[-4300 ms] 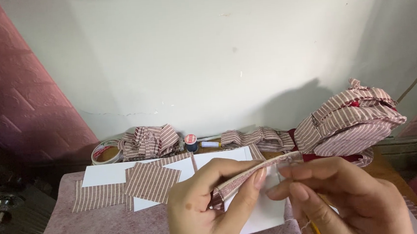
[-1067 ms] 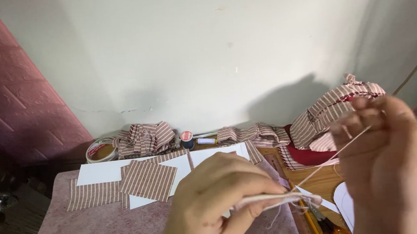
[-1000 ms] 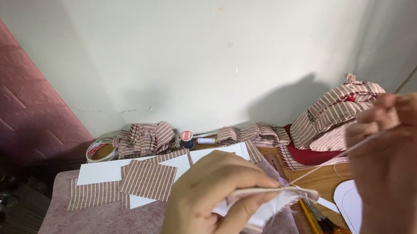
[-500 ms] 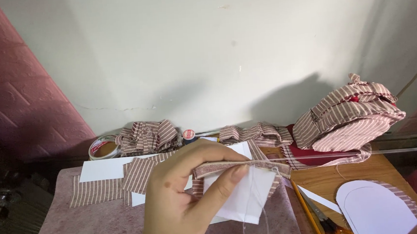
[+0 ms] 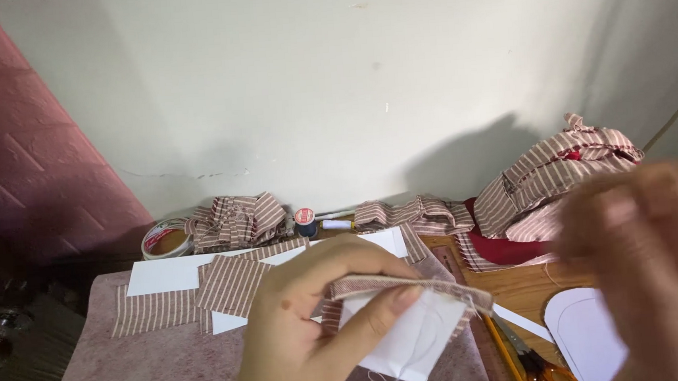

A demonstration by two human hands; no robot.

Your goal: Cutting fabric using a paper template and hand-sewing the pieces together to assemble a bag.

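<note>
The head camera looks down on a left hand [image 5: 317, 327] whose grip is clamped on a folded strip of striped fabric [image 5: 409, 285], thumb beneath and fingers over the top, holding it just above the worktop [image 5: 153, 370]. A white paper piece [image 5: 413, 340] hangs from the underside of the strip, with a thin thread looping across it. The right hand [image 5: 655, 272] is raised at the right edge of the view and blurred; I cannot tell whether its grip is apart or together, or whether it holds anything.

Behind the left hand, flat striped fabric squares [image 5: 230, 284] lie on white paper sheets [image 5: 166, 274]. Further back, along the wall, sit a roll of tape [image 5: 166, 238], a crumpled heap of striped cloth [image 5: 238, 220], a dark thread spool with a red top [image 5: 304, 221] and a smaller bundle of striped strips [image 5: 412, 212]. To the right, a bigger pile of striped fabric [image 5: 561, 175] rests over something red. Near the lower right, a yellow pencil [image 5: 503, 354] and scissors [image 5: 534, 360] lie beside a rounded white paper shape [image 5: 583, 332].
</note>
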